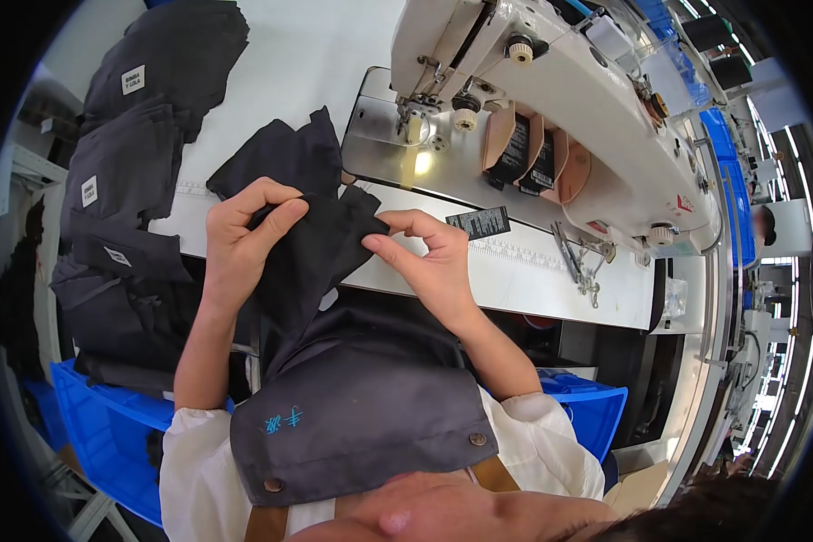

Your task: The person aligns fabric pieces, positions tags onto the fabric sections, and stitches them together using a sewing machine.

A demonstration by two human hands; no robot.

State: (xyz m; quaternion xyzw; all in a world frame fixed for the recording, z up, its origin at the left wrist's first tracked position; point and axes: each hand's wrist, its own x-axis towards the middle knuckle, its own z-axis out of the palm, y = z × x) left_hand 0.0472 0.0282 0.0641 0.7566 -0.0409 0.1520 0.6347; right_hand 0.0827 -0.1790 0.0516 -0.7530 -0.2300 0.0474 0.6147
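A piece of black fabric [307, 248] hangs between my two hands over the table's front edge. My left hand [248, 230] pinches its upper left part between thumb and fingers. The right edge of the same fabric is pinched by my right hand [429, 257]. Part of the dark cloth [285, 154] spreads on the table behind my left hand. Just right of my right hand lies a small black printed label [479, 222]. Behind the hands stands a white sewing machine [569, 108], its needle area [417, 113] lit by a lamp.
Stacks of dark fabric pieces with white labels [134, 79] fill the left side. A pink holder [499, 135] with black labels stands under the machine arm. Small scissors or thread snips [567, 253] lie at the right. Blue bins [108, 434] flank my lap.
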